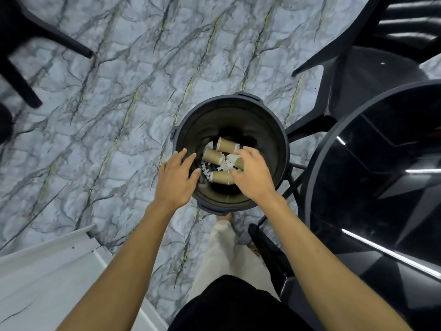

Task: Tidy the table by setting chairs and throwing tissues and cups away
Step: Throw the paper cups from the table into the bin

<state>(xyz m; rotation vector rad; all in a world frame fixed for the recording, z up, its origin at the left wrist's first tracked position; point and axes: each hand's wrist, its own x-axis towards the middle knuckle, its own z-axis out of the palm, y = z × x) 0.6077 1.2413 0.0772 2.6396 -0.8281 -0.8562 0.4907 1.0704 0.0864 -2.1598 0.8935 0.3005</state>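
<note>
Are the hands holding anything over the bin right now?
Left hand is open and empty. Right hand hides part of a paper cup; a hold cannot be told.

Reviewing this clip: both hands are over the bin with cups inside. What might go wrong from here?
1. The right hand overlaps two cups; whether it grips one is unclear. A late release could land on the floor, not in the bin.
2. The left hand hangs open over the near rim and might knock the bin.
3. A chair and the table crowd the right side, so stepping back may bump them.
</note>
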